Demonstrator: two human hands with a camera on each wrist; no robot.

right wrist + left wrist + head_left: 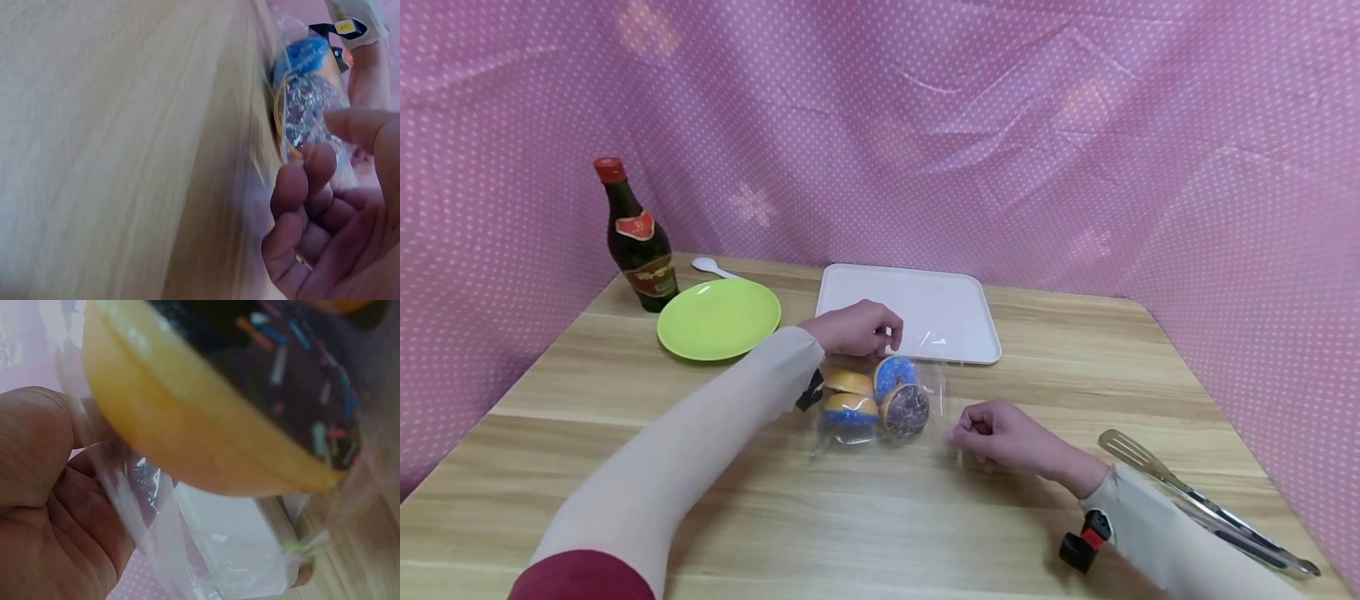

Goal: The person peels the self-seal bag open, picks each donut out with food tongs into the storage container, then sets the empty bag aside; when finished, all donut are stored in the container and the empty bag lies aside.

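Observation:
A clear plastic bag (937,385) holds several toy donuts close above the wooden table. Inside, a blue-iced donut (893,372) sits behind a dark chocolate one (908,410) with sprinkles, and two more lie stacked at the left. My left hand (861,327) reaches over the far side of the bag; up close in the left wrist view, its thumb and fingers (34,450) pinch the clear film beside a donut. With thumb and fingertips, my right hand (1011,437) pinches the bag's right edge, seen from the side in the right wrist view.
Behind the bag lies a white tray (958,321). To the left are a green plate (718,321), a white spoon (711,266) and a dark bottle (640,242) with a red cap. A slotted metal turner (1135,454) and another metal utensil (1232,537) lie by the right arm.

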